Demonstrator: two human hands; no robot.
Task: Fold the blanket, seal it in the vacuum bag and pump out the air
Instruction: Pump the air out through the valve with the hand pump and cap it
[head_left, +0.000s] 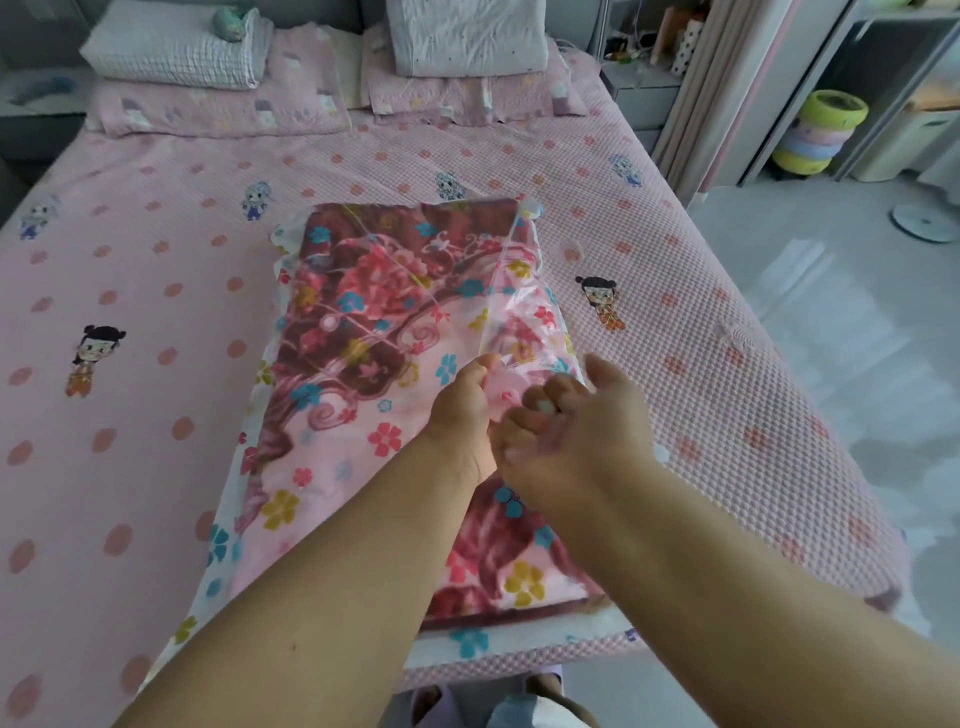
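A folded blanket (358, 312) with a dark red and pink flower print lies inside a clear vacuum bag (270, 525) printed with small flowers, near the bed's front edge. My left hand (462, 410) pinches a raised fold of the bag's film over the blanket's right half. My right hand (571, 421) is close beside it, fingers curled round a small pale object that I cannot identify, partly hidden by the fingers. Both hands meet above the bag's middle right.
The pink dotted bedspread (156, 291) covers the bed. Pillows (176, 49) and a folded quilt lie at the head. To the right are a curtain, stacked coloured rings (821, 132), a white disc (927, 222) and glossy floor.
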